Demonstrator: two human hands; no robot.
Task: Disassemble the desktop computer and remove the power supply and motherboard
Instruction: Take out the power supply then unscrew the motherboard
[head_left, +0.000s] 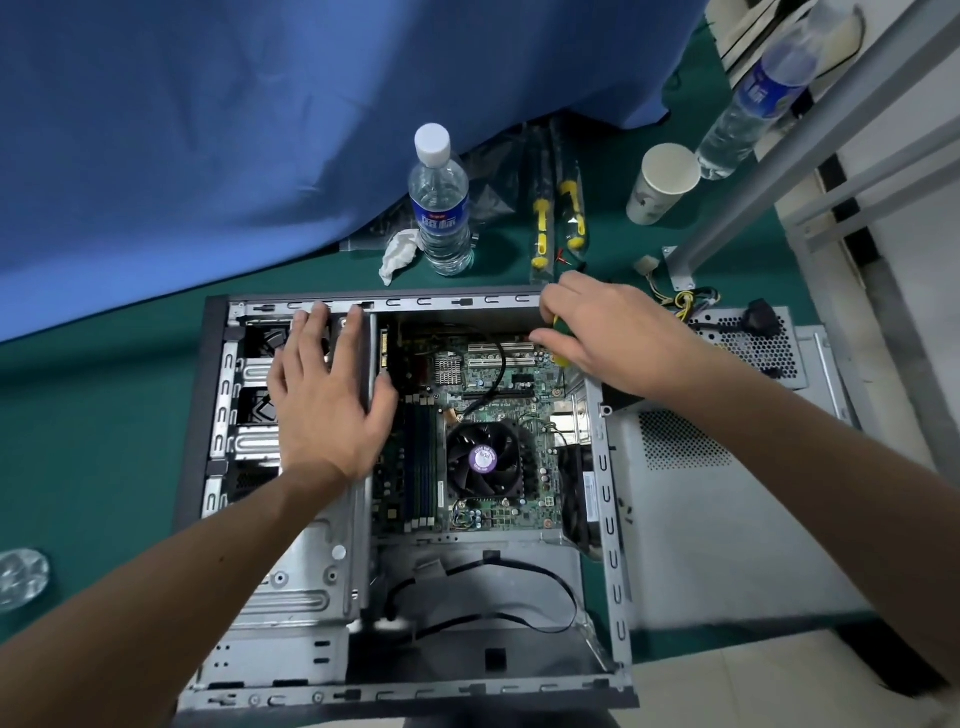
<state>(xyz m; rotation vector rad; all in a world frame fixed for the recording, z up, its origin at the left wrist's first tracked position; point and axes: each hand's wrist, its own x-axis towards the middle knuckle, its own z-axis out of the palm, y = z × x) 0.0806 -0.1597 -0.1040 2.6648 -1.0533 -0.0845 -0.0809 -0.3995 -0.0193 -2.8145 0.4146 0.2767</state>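
My left hand (322, 395) lies flat, fingers straight, on the drive cage (249, 410) of the opened desktop case (608, 519) at the frame's centre. My right hand (608, 332), at the case's upper right corner, curls round a yellow-and-green screwdriver (560, 332) over the motherboard (498, 384), which sits in the case with its CPU fan (483, 460) below. The power supply (753, 343) lies outside the case at right, on the green mat (104, 415). A water bottle (441, 208), a crumpled tissue (399, 254), two yellow-handled tools (558, 208) and a paper cup (662, 182) stand along the top.
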